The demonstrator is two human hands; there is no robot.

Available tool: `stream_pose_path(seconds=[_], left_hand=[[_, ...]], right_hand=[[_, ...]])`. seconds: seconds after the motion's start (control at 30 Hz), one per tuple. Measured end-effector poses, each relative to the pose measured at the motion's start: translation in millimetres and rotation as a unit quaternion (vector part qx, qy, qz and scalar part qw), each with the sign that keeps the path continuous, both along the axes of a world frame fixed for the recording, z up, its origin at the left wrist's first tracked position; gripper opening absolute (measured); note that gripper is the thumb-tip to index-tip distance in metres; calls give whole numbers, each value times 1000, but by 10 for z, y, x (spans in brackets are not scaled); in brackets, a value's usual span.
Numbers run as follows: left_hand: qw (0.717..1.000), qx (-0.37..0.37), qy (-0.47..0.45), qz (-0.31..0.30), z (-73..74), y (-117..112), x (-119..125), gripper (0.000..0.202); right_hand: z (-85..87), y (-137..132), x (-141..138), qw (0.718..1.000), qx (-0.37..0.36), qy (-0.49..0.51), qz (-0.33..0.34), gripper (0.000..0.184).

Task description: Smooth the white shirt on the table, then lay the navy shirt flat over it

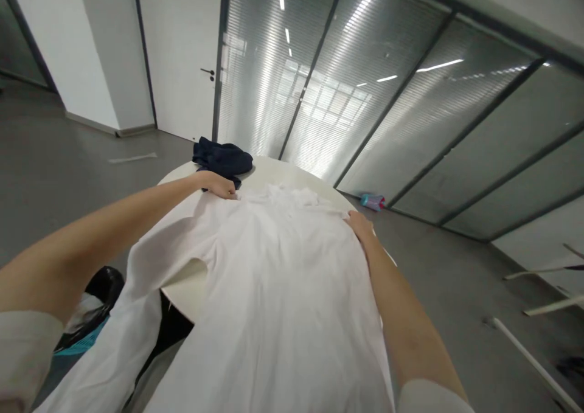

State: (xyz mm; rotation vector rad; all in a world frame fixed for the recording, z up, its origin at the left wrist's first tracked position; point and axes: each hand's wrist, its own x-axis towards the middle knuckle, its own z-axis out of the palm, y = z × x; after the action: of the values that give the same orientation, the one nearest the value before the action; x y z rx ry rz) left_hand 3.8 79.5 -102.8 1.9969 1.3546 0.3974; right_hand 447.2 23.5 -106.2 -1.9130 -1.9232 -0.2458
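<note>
Near sleeves, head view: the person's own pale sleeves (25, 352) fill the bottom corners, with both bare forearms stretched forward from them.
White shirt: a long-sleeved white shirt (292, 285) lies spread on the surface, collar end away from the camera, its lower part running toward the camera and out of the bottom of the view.
Shirt sleeve: one sleeve (143, 297) bends out to the left and drops past the edge; the other cannot be made out.
Left hand: the left hand (219, 185) is curled, its grip clamped on the shirt at the left shoulder, close to the collar.
Right hand: the right hand (361, 224) has its grip closed on the shirt at the opposite shoulder; its fingertips are partly hidden.
Round surface: the pale surface (269, 168) shows beyond the collar and in the gap between sleeve and body.
Dark bundle: a crumpled navy cloth (222, 156) sits at the far left edge, just beside the left hand.
Lower left: a black plastic bag (108, 284) stands above a bit of turquoise (84, 342).
Floor: a blue and pink object (373, 202) lies by the glass partition (319, 90).
Back left: a white door (180, 48) with a dark handle (208, 72).
Right edge: pale poles (533, 358).
</note>
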Motion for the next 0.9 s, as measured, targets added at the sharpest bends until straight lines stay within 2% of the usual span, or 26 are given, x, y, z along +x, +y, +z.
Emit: stream_pose_path(seconds=[0.07,0.13,0.2,0.3,0.4,0.47,0.53,0.67,0.77,0.83,0.9], left_hand=[[996,-87,29,-9,17,261,35,36],[992,-121,32,-10,77,523,178,45],[994,-109,12,-12,97,758,416,52],[993,-107,38,-15,-3,1005,802,52],[997,-46,58,9,-190,1111,1028,57],[999,35,24,24,-296,1127,1075,70],[994,101,-38,25,-349,1127,1088,74],[969,145,-195,45,-336,1165,1179,67],[953,118,-254,112,-397,1251,1335,63],[957,114,-226,143,-522,1314,1440,58],[964,131,-172,156,-677,1362,1518,51]], right_hand=[[-32,252,-15,999,-14,7,-38,20],[-4,521,-66,998,-27,19,-60,22],[-3,771,-166,997,-51,44,-38,27],[-139,1057,-373,992,-94,81,34,30],[-385,1217,-554,987,-112,95,60,31],[-524,1268,-620,985,-116,104,70,30],[-592,1295,-632,984,-114,114,79,30],[-504,1335,-539,987,-44,129,80,34],[-407,1375,-489,998,7,67,17,36],[-417,1402,-511,999,-37,-9,-24,37],[-486,1419,-564,990,-118,-70,-44,36]])
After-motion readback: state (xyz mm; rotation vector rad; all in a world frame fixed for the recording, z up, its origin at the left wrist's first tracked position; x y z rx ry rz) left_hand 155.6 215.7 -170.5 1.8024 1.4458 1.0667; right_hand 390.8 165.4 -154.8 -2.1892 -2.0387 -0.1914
